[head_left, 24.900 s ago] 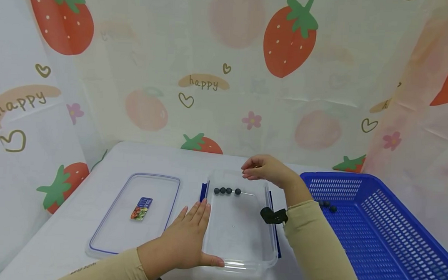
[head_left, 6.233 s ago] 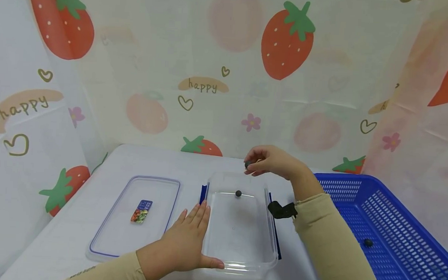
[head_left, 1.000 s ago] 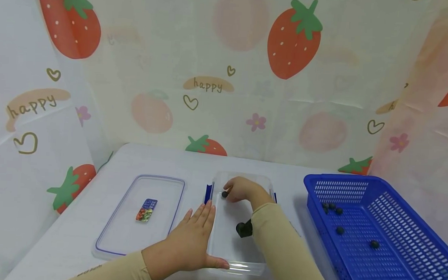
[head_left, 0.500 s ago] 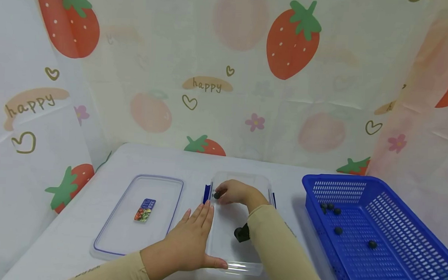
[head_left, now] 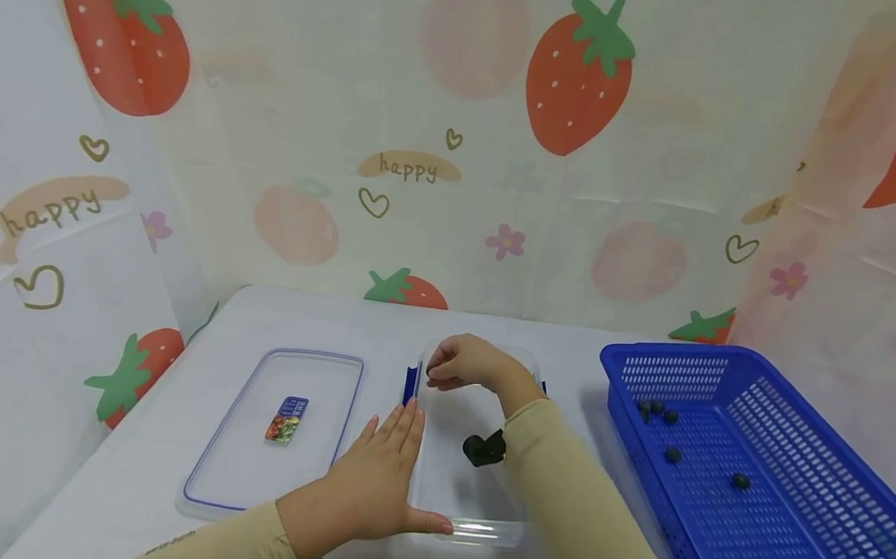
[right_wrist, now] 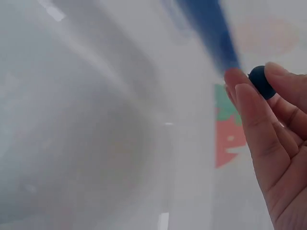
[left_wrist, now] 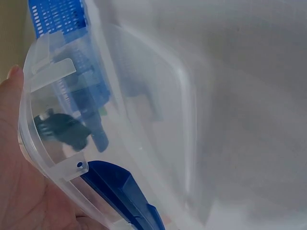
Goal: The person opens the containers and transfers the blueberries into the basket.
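My right hand [head_left: 473, 364] pinches a dark round blueberry [right_wrist: 261, 82] between thumb and fingers. It is just above the far left corner of a clear plastic box [head_left: 485, 531]. In the head view the fingers mostly hide the berry. My left hand [head_left: 370, 476] lies with straight fingers along the box's left side, thumb at its near edge. In the left wrist view, the box's clear wall and a blue clip [left_wrist: 122, 191] stand beside that palm. Several more blueberries [head_left: 673, 454] lie in a blue basket [head_left: 619, 479] to the right. The right forearm hides part of the box.
A clear lid [head_left: 222, 470] with a blue seal lies flat to the left of the box, bearing a small picture label [head_left: 287, 420]. A white cloth [head_left: 318, 320] covers the table. Strawberry-printed sheets [head_left: 449, 254] stand behind and at both sides.
Earlier, a row of blueberries lay in the box; later one was there. My right hand took hold of a berry at the box's left side and has lifted it slightly. The left hand stayed.
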Motion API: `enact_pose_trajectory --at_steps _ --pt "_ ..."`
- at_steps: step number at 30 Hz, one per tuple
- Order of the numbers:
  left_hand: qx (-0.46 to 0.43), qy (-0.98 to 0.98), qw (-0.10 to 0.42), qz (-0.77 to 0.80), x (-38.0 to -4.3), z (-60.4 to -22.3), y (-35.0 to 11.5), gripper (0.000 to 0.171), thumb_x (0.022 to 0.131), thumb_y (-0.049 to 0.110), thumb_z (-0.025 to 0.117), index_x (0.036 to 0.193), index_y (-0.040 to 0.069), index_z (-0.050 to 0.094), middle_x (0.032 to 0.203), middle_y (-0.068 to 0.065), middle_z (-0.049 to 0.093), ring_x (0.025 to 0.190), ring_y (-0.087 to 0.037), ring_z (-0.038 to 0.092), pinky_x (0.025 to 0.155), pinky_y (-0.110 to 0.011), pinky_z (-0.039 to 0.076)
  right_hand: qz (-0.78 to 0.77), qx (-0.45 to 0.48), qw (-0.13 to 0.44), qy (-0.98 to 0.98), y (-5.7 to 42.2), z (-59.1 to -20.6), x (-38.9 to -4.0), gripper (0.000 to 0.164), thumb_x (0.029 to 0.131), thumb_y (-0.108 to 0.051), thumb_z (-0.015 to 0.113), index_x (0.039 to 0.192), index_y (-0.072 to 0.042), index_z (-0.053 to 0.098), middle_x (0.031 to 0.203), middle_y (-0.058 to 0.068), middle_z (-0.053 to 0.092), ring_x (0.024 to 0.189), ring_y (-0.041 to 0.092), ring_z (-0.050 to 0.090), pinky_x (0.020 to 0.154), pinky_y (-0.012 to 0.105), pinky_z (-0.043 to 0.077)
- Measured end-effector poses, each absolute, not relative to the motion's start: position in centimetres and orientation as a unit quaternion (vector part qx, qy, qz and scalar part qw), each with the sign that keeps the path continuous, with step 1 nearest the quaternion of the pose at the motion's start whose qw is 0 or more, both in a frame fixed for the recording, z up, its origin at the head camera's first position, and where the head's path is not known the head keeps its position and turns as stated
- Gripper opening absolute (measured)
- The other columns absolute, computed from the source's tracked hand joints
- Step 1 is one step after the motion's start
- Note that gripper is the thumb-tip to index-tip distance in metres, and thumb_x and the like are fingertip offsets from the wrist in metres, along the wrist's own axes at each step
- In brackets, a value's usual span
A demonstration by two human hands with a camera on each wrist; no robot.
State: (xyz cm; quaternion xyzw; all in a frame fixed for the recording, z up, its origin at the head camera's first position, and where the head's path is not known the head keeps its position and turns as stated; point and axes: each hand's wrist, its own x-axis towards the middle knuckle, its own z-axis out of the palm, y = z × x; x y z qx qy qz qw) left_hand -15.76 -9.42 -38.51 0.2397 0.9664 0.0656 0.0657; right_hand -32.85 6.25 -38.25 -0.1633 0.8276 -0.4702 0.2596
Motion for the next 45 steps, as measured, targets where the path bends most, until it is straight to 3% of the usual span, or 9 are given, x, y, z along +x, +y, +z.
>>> enact_pose_trajectory --at_steps 11,18,24,30,35,41,45 --pt "0.237 0.966 0.068 0.074 -16.2 -38.8 -9.5 0.124 0.062 0.088 0.038 0.145 0.000 0.012 0.152 -0.016 0.005 0.138 -0.032 0.008 0.107 -0.054 0.013 -0.471 -0.204 0.227 0.828 11.2 -32.3 -32.0 0.015 0.086 -0.004 0.062 0.100 0.002 0.060 0.096 0.015 0.065 0.089 0.023 0.065 0.078 0.033 0.052" --pt "0.239 0.966 0.068 0.069 -16.3 -38.7 -9.5 0.127 0.060 0.091 0.031 0.145 -0.001 0.010 0.152 -0.018 0.004 0.138 -0.032 0.007 0.108 -0.053 0.013 -0.450 -0.228 0.194 0.841 17.9 -28.8 -30.6 0.019 0.087 -0.005 0.061 0.104 0.002 0.056 0.101 0.017 0.062 0.096 0.028 0.062 0.081 0.035 0.051" --pt "0.244 0.965 0.065 0.069 -16.1 -38.6 -9.5 0.128 0.059 0.091 0.030 0.145 -0.001 0.009 0.151 -0.018 0.003 0.138 -0.032 0.006 0.108 -0.052 0.013 -0.409 -0.215 0.132 0.877 24.6 -26.7 -28.2 0.023 0.084 -0.012 0.066 0.101 0.002 0.058 0.099 0.015 0.062 0.090 0.020 0.063 0.077 0.029 0.051" --pt "0.249 0.963 0.068 0.074 -16.0 -38.5 -9.4 0.128 0.060 0.091 0.031 0.145 -0.002 0.010 0.151 -0.019 0.003 0.138 -0.033 0.007 0.108 -0.053 0.014 -0.426 -0.191 0.083 0.880 31.8 -27.0 -26.1 0.026 0.087 -0.008 0.062 0.105 0.009 0.054 0.093 0.011 0.062 0.083 0.014 0.064 0.073 0.026 0.052" --pt "0.257 0.962 0.066 0.070 -16.0 -38.6 -9.4 0.127 0.060 0.090 0.032 0.145 -0.001 0.008 0.151 -0.019 0.002 0.138 -0.033 0.006 0.108 -0.052 0.015 -0.383 -0.146 0.055 0.910 37.5 -28.2 -23.8 0.028 0.091 -0.012 0.056 0.111 0.007 0.051 0.096 0.006 0.064 0.084 0.008 0.063 0.071 0.023 0.052" --pt "0.257 0.962 0.065 0.070 -16.1 -38.6 -9.6 0.125 0.062 0.088 0.037 0.145 -0.002 0.009 0.151 -0.019 0.002 0.138 -0.032 0.006 0.107 -0.053 0.015 -0.330 -0.086 0.065 0.938 42.6 -29.9 -22.5 0.032 0.095 -0.016 0.050 0.115 0.009 0.050 0.104 0.014 0.061 0.086 0.004 0.061 0.072 0.032 0.052" --pt "0.253 0.962 0.067 0.074 -15.9 -38.8 -9.9 0.125 0.062 0.087 0.039 0.145 -0.002 0.009 0.151 -0.019 0.002 0.138 -0.032 0.006 0.107 -0.053 0.015 -0.352 -0.065 0.066 0.932 44.8 -31.6 -22.4 0.032 0.095 -0.012 0.049 0.114 0.014 0.047 0.101 0.012 0.061 0.085 0.005 0.062 0.072 0.030 0.053"
